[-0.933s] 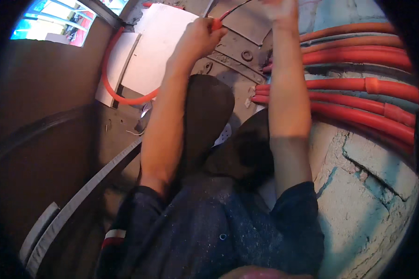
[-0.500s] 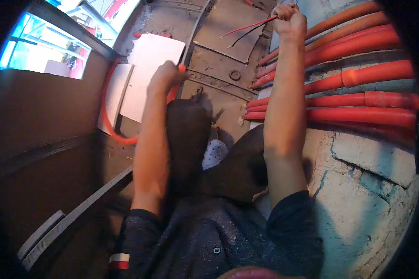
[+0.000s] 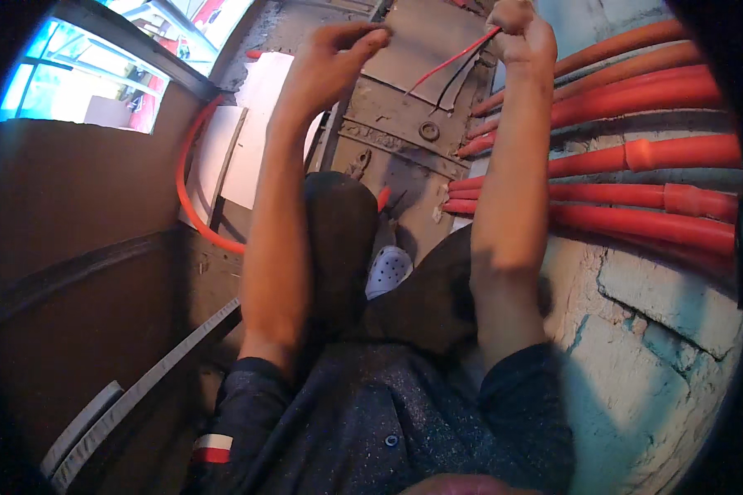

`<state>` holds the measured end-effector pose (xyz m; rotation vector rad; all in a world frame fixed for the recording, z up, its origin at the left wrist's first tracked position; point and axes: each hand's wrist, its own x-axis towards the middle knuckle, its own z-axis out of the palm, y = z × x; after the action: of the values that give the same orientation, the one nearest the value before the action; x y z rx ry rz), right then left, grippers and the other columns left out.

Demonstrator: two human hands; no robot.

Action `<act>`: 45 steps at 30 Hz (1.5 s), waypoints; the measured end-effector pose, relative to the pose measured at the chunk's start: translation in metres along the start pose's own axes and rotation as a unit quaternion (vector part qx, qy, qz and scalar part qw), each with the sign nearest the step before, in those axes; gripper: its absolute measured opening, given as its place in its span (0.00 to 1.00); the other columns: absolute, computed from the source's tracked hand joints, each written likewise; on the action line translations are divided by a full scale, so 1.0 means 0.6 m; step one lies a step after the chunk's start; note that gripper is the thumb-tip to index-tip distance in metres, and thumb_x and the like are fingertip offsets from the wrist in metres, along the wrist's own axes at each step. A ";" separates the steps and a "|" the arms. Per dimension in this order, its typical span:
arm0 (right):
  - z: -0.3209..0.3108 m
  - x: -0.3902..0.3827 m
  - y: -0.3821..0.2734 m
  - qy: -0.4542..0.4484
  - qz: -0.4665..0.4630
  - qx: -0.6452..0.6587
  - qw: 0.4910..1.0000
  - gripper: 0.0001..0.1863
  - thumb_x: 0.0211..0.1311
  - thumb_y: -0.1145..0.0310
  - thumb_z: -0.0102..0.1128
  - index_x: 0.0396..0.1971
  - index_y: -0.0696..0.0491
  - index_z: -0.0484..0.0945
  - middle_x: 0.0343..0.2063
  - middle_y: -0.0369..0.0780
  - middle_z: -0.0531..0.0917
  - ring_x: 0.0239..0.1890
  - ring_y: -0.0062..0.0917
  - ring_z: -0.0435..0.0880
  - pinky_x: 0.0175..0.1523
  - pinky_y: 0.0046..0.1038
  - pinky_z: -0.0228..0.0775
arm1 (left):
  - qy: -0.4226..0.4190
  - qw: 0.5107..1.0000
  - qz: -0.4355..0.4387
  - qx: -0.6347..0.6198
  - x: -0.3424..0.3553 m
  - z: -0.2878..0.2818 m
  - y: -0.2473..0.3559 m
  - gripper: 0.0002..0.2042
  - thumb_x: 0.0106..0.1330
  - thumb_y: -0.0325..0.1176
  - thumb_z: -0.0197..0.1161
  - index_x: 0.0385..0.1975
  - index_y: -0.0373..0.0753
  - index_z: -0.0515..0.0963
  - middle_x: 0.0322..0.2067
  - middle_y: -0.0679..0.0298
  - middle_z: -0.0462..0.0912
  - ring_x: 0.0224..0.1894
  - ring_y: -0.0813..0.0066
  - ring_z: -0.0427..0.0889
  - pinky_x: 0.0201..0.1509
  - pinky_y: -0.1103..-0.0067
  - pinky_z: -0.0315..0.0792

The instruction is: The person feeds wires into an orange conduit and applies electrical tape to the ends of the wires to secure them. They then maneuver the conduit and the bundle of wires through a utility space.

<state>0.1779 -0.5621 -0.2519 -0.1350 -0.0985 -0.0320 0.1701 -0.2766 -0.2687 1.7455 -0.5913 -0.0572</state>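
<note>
My right hand [image 3: 522, 31] is raised at the top, its fingers closed round a red wire [image 3: 450, 64] and a black wire [image 3: 452, 82]. Both loose ends hang down toward the left. My left hand [image 3: 332, 70] is in the air to the left of it, thumb and fingers apart, with nothing visible between them. Below it, an orange flexible conduit [image 3: 191, 206] curves round on the floor at the left and passes behind my left forearm. A short orange tip [image 3: 384, 198] shows beside my knee.
Several orange-red conduits [image 3: 636, 195] run along the block wall [image 3: 660, 297] on the right. White boards [image 3: 252, 169] lie at the left. Pliers [image 3: 358, 163] and a small ring [image 3: 428, 131] are on the dusty floor. A brown panel [image 3: 74, 214] stands at the left.
My left hand has let go of the orange conduit and moved up and to the right, toward the wires. My right hand keeps hold of the wires, nearly unmoved.
</note>
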 end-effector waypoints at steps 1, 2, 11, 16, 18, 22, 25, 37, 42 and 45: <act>-0.005 -0.003 -0.003 -0.001 0.001 -0.002 1.000 0.18 0.73 0.61 0.30 0.22 0.52 0.57 0.14 0.31 0.51 0.13 0.17 0.47 0.18 0.23 0.41 | 0.002 1.000 0.001 -0.001 0.008 0.003 0.018 0.19 0.61 0.44 0.61 0.42 0.33 0.79 0.34 0.54 0.84 0.38 0.71 0.82 0.44 0.76 0.73; -0.008 -0.005 -0.005 -0.006 0.007 0.010 1.000 0.18 0.73 0.62 0.30 0.21 0.52 0.57 0.14 0.31 0.52 0.13 0.17 0.47 0.18 0.23 0.42 | -0.072 0.997 0.025 0.009 0.014 0.006 0.035 0.20 0.60 0.45 0.62 0.42 0.33 0.79 0.35 0.54 0.84 0.38 0.70 0.82 0.44 0.76 0.73; 0.038 -0.016 -0.031 0.024 -0.017 0.067 0.997 0.10 0.58 0.76 0.41 0.17 0.52 0.59 0.10 0.30 0.51 0.11 0.15 0.46 0.15 0.21 0.36 | -0.146 0.982 0.065 0.103 -0.047 0.037 0.055 0.14 0.50 0.35 0.69 0.35 0.35 0.81 0.33 0.55 0.83 0.38 0.60 0.82 0.45 0.73 0.73; 0.052 -0.033 -0.044 -0.009 0.009 0.101 0.995 0.11 0.57 0.77 0.42 0.16 0.51 0.58 0.11 0.30 0.50 0.12 0.15 0.47 0.16 0.21 0.37 | -0.107 0.993 0.041 0.020 -0.049 0.045 0.082 0.13 0.55 0.36 0.67 0.33 0.32 0.81 0.28 0.59 0.83 0.31 0.71 0.82 0.39 0.76 0.74; 0.061 -0.038 -0.056 -0.017 0.018 0.107 0.994 0.12 0.56 0.77 0.43 0.15 0.50 0.57 0.11 0.30 0.50 0.12 0.15 0.47 0.16 0.21 0.38 | -0.128 0.990 -0.040 -0.053 -0.047 0.050 0.080 0.13 0.57 0.37 0.66 0.32 0.31 0.80 0.26 0.61 0.83 0.29 0.76 0.81 0.36 0.78 0.73; 0.064 -0.042 -0.044 -0.027 0.037 0.142 0.989 0.13 0.55 0.78 0.43 0.14 0.49 0.56 0.12 0.29 0.50 0.13 0.15 0.48 0.17 0.21 0.38 | -0.196 0.964 -0.092 -0.154 -0.050 0.040 0.073 0.15 0.61 0.40 0.63 0.30 0.31 0.81 0.24 0.65 0.83 0.26 0.84 0.78 0.31 0.83 0.71; 0.070 -0.042 -0.044 -0.034 0.028 0.125 0.991 0.14 0.55 0.78 0.44 0.14 0.49 0.56 0.12 0.29 0.50 0.13 0.15 0.48 0.17 0.21 0.39 | -0.199 0.957 -0.125 -0.167 -0.049 0.042 0.082 0.15 0.62 0.41 0.62 0.30 0.32 0.81 0.23 0.66 0.83 0.25 0.85 0.77 0.29 0.84 0.69; 0.102 -0.060 0.005 -0.082 -0.100 -0.056 0.990 0.15 0.71 0.70 0.36 0.21 0.53 0.58 0.13 0.35 0.52 0.11 0.21 0.46 0.15 0.25 0.44 | -0.217 0.917 -0.249 -0.225 -0.053 0.049 0.098 0.16 0.66 0.43 0.57 0.32 0.33 0.80 0.25 0.64 0.82 0.21 0.84 0.77 0.24 0.86 0.67; 0.166 -0.070 0.088 0.204 -0.302 -0.354 0.861 0.13 0.70 0.71 0.37 0.22 0.54 0.61 0.11 0.34 0.55 0.09 0.20 0.47 0.15 0.23 0.44 | -0.272 0.910 -0.267 -0.165 -0.055 0.031 0.111 0.17 0.65 0.47 0.57 0.31 0.36 0.80 0.25 0.67 0.82 0.20 0.84 0.76 0.22 0.86 0.66; 0.097 -0.064 0.007 0.053 -0.198 -0.186 0.961 0.13 0.68 0.71 0.40 0.21 0.52 0.61 0.10 0.34 0.56 0.09 0.20 0.49 0.15 0.24 0.46 | -0.315 0.883 -0.254 -0.237 -0.058 0.030 0.115 0.17 0.65 0.47 0.57 0.28 0.38 0.79 0.24 0.67 0.81 0.19 0.86 0.73 0.19 0.87 0.60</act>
<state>0.1340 -0.5492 -0.1991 -0.4879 -0.0101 -0.4600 0.1091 -0.2878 -0.2190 1.3298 -0.5017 -1.0873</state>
